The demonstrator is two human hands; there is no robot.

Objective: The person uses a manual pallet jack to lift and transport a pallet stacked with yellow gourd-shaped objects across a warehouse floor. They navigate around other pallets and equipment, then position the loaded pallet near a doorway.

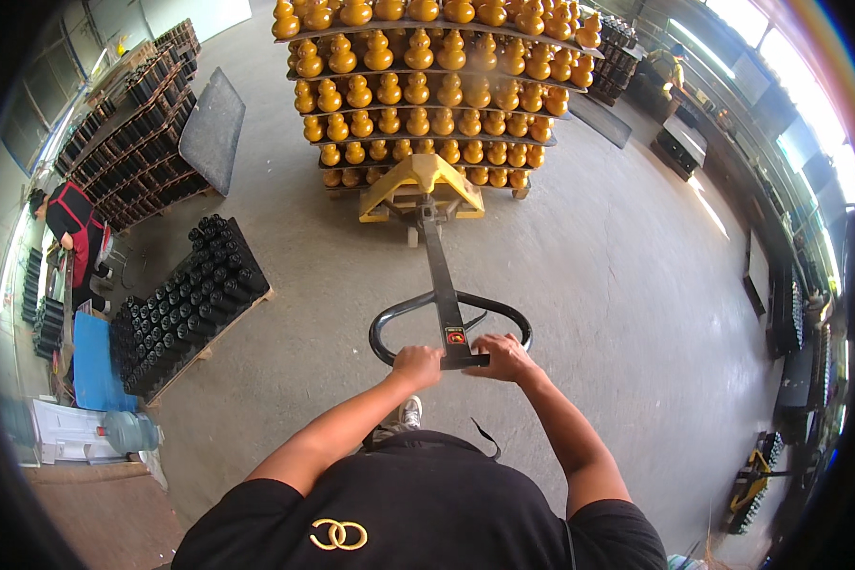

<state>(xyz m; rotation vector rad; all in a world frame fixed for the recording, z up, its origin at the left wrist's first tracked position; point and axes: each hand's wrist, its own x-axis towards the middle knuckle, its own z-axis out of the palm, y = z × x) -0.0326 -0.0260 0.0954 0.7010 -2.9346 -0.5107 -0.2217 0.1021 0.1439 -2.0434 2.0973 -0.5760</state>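
My left hand (pixel 419 365) is closed around the near bar of a pallet jack's black loop handle (pixel 380 322), left of the shaft. Right of the shaft, my right hand (pixel 502 356) rests on the same bar, its fingers partly spread; whether it grips is hard to tell. The handle's shaft (pixel 439 274) runs forward to the yellow pallet jack (pixel 427 178). Its forks are hidden beneath a load of gourd-shaped orange-brown bottles (pixel 418 89), stacked in several layers with dark boards between them, on a wooden pallet (pixel 519 193).
To the left are a pallet of black bottles (pixel 192 299), a leaning dark board (pixel 217 128) and a person in a red apron (pixel 78 228). A water jug (pixel 130 431) lies near the lower left. Another person (pixel 666 68) is by the right-hand workbench; a second yellow jack (pixel 755 481) is lower right.
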